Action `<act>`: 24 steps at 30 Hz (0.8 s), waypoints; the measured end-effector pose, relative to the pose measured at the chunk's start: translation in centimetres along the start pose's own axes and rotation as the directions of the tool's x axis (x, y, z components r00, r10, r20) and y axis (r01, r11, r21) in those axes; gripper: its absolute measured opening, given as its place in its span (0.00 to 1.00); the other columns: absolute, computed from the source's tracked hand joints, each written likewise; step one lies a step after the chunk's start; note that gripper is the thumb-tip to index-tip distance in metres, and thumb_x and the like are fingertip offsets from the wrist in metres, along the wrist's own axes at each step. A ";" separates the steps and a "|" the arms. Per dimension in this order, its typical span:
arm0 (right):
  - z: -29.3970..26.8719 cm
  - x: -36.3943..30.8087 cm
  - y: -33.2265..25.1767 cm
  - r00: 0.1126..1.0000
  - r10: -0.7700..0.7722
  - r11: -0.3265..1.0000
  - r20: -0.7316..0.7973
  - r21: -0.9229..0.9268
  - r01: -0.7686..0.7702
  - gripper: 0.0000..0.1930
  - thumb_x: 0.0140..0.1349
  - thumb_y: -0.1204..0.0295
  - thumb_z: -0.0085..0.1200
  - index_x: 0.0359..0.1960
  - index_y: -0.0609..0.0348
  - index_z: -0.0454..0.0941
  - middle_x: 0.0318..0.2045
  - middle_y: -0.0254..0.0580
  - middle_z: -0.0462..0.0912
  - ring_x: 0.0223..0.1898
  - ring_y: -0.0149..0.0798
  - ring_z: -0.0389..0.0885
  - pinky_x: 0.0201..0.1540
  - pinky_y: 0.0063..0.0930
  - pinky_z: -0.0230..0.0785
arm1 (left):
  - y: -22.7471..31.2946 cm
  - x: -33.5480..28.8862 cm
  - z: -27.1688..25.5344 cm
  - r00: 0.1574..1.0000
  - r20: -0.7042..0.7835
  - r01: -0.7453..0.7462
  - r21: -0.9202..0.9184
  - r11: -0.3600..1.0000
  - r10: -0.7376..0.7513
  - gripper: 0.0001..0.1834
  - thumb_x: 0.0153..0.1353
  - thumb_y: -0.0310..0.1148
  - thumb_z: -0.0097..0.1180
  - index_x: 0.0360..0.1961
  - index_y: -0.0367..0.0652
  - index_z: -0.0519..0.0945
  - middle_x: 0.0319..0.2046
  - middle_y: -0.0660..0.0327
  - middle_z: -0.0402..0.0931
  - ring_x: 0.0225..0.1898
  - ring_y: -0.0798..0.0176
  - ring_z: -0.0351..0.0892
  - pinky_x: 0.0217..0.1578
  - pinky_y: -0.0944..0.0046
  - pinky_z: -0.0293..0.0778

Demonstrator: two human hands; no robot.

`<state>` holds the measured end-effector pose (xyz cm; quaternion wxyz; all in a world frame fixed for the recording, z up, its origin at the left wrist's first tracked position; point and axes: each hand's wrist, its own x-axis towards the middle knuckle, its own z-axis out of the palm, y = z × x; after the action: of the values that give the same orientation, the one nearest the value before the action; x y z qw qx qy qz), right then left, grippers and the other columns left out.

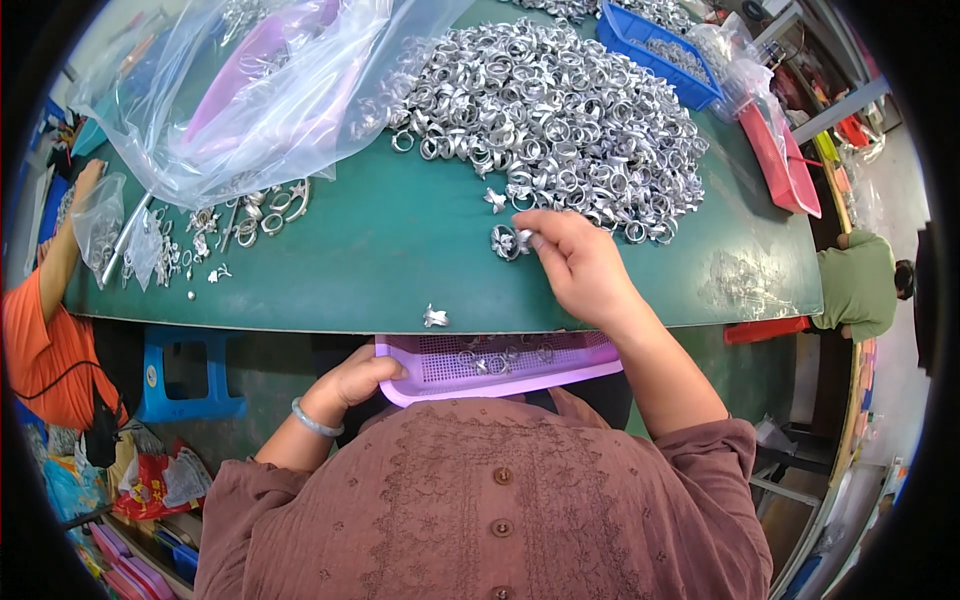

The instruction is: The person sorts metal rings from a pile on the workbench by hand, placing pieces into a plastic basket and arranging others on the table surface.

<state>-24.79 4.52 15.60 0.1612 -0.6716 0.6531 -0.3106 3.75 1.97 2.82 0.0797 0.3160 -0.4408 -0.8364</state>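
Observation:
My right hand (583, 268) is over the green table (380, 270), its thumb and fingers pinched on a silver metal ring (523, 239). Another ring (503, 242) lies right beside those fingertips. Just beyond spreads a large heap of silver rings (560, 110), with one loose ring (495, 200) at its near side. Below the table's front edge, my left hand (358, 380) grips the left end of a purple mesh basket (440, 388). Several rings (490, 364) lie inside it. One more ring (435, 317) sits on the table's edge above the basket.
A clear plastic bag (270, 140) covers a pink tray at the back left, near small metal pieces (200, 235). At the back right stand a blue bin (665, 55) and a red bin (780, 160). People in orange (60, 330) and green (860, 285) are at either side.

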 end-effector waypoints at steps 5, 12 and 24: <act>-0.2 -0.3 -1.1 0.954 -0.251 0.968 0.164 0.060 0.244 0.12 0.54 0.83 0.47 0.39 0.59 0.77 0.31 0.45 0.78 0.35 0.46 0.77 0.39 0.32 0.70 | 0.1 -0.1 0.2 1.000 0.013 -0.001 -0.054 0.999 0.002 0.30 0.41 0.29 0.48 0.50 0.27 0.69 0.46 0.49 0.74 0.45 0.55 0.75 0.48 0.59 0.70; -0.4 0.1 -1.5 0.927 -0.085 0.929 0.365 0.366 -0.059 0.11 0.61 0.82 0.38 0.35 0.61 0.76 0.35 0.38 0.79 0.33 0.29 0.73 0.37 0.24 0.67 | 0.4 -0.2 0.4 1.000 0.012 -0.017 -0.074 0.997 0.017 0.30 0.41 0.29 0.48 0.50 0.28 0.69 0.46 0.50 0.73 0.46 0.55 0.75 0.49 0.59 0.69; 1.7 1.7 -1.0 0.950 -0.252 0.968 0.184 0.032 0.250 0.09 0.53 0.84 0.45 0.33 0.59 0.73 0.38 0.43 0.76 0.41 0.49 0.71 0.46 0.36 0.65 | -0.4 0.1 -0.4 1.000 0.007 0.016 -0.052 0.999 -0.016 0.30 0.41 0.28 0.48 0.51 0.28 0.69 0.47 0.49 0.73 0.47 0.55 0.74 0.50 0.59 0.69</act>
<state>-23.00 2.69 15.32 0.1836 -0.7746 0.5432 -0.2668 4.00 1.95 2.28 0.0796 0.3144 -0.4167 -0.8492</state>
